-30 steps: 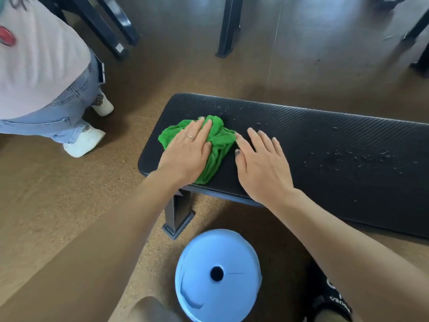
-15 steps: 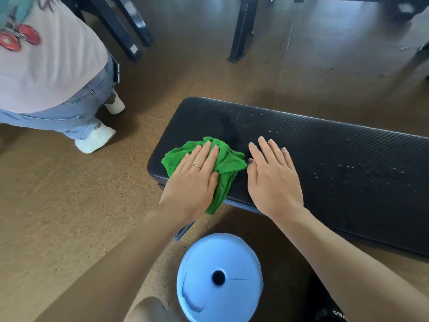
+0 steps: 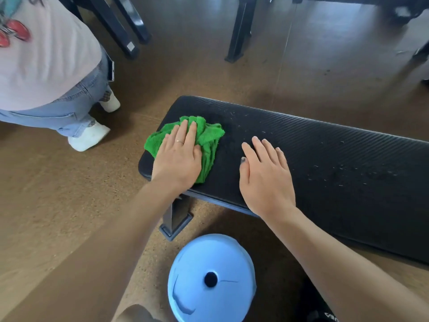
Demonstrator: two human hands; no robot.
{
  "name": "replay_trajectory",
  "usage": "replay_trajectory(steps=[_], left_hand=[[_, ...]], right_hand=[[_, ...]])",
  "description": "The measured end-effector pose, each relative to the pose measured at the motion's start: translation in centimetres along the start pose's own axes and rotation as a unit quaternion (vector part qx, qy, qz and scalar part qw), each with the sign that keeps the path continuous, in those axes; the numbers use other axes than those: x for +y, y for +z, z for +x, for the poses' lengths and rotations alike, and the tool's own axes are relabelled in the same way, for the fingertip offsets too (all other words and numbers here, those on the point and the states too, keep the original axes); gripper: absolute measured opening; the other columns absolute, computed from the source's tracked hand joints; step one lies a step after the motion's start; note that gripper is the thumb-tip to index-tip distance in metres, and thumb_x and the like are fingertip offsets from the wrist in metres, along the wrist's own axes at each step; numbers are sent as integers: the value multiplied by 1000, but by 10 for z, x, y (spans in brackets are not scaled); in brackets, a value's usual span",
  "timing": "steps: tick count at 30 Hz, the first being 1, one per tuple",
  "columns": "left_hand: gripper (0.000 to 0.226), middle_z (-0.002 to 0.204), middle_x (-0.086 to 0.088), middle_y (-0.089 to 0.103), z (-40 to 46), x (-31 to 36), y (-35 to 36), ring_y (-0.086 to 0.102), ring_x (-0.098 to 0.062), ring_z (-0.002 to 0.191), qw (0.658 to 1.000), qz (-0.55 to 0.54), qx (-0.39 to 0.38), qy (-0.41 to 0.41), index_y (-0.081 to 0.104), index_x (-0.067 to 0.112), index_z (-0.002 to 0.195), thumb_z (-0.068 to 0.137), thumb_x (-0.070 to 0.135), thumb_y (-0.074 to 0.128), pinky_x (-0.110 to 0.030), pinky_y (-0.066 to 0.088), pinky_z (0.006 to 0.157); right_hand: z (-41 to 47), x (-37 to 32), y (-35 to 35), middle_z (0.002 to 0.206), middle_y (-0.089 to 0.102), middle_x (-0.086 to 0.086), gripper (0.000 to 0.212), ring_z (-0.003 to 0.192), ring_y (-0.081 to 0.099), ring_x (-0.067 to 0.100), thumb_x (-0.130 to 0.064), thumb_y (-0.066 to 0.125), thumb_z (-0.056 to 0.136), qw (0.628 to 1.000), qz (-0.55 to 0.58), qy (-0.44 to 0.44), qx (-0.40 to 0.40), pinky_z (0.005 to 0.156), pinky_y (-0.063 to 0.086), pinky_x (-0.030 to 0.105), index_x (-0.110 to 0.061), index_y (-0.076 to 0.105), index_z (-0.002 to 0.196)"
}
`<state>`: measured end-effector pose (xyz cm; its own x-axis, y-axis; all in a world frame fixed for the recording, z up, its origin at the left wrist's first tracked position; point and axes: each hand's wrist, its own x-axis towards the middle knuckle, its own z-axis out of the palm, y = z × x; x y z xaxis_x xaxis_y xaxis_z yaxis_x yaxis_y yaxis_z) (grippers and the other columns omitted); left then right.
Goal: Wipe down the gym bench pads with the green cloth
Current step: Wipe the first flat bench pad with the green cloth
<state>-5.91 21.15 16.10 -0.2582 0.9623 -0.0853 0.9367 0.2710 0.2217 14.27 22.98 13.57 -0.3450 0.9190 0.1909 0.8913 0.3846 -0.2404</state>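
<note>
A black ribbed bench pad [image 3: 325, 159] runs from the centre to the right edge, with pale specks scattered on its right half. A crumpled green cloth [image 3: 206, 140] lies on the pad's left end. My left hand [image 3: 177, 156] presses flat on the cloth with straight fingers. My right hand [image 3: 264, 175] rests flat on the bare pad just right of the cloth, apart from it.
A round light-blue plastic stool [image 3: 211, 280] stands on the brown floor below the bench, near the bench's metal leg [image 3: 176, 217]. Another person [image 3: 46, 66] in jeans and white shoes crouches at the left. Black equipment legs [image 3: 239, 31] stand behind.
My left hand has slid the cloth away from me and leftward, from the pad's near edge toward its left end. My right hand has stayed flat on the pad.
</note>
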Motion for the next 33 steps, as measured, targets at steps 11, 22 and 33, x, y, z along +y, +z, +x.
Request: replay_trajectory(steps=[11,22,33], left_hand=[[57,174,1,8,18,-14,2,6,-20,161,1000,-1,18,-17,10,24,166,112,36,21,-38,7,131],[59,172,-5,12,73,-10,-10,35,-43,144,992,3,8,-128,8,25,166,111,41,21,-52,34,113],[59,174,-8,9,-17,8,11,7,-36,159,992,15,17,-122,9,25,166,110,39,17,-49,7,130]], right_hand=[[6,4,4,161,44,9,57,152,35,28,-34,22,108,1000,-4,-3,2,126,25,49,-14,50,152],[5,-1,-3,157,49,9,54,150,39,28,-35,25,108,1000,3,8,20,124,30,50,-15,56,148],[8,-2,-2,160,45,11,57,152,35,30,-35,21,108,1000,-8,4,-7,125,26,52,-14,51,151]])
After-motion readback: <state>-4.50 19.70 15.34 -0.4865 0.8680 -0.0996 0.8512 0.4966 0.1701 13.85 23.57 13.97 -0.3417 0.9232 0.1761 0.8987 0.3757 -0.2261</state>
